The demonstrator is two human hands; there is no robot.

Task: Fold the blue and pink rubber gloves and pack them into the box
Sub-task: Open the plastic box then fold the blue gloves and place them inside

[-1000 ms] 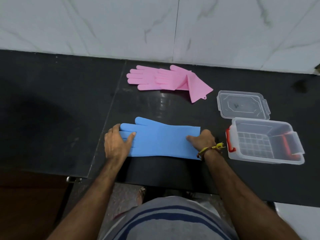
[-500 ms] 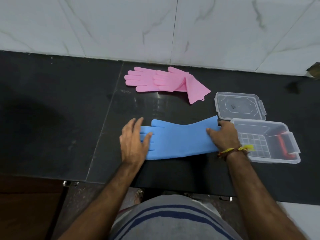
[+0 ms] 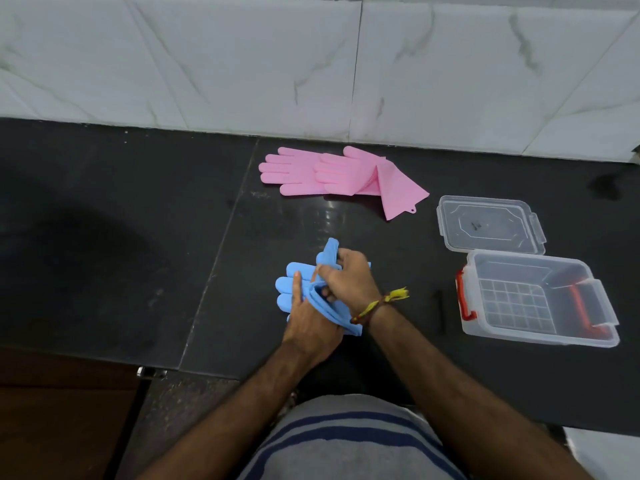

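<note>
Head view: my two hands meet at the middle of the counter, both on the blue gloves.
Right hand: curled closed, pinching a folded-over part of the blue gloves between thumb and fingers; a yellow and brown thread band sits at that wrist.
Left hand: laid flat with fingers stretched out, pressing the blue rubber down onto the counter; it grips nothing that I can make out.
Blue gloves: one bunched bundle under my hands; finger tips stick out at 9 o'clock, a flap stands up at 12 o'clock, a cuff corner shows at 5 o'clock. My hands cover the middle, so I cannot count the layers.
Pink gloves: at 12 o'clock from my hands, near the wall; two sets of fingers overlap, pointing to 9 o'clock, and one cuff is folded into a triangle.
Box: one, clear plastic, open and empty, at 3 o'clock, well apart from the gloves; two red handles.
Lid: one, clear, lying flat just beyond the box, touching or nearly so.
Wall: white marbled tiles behind the counter.
Cut off: my forearms and striped shirt run out at the bottom edge.
</note>
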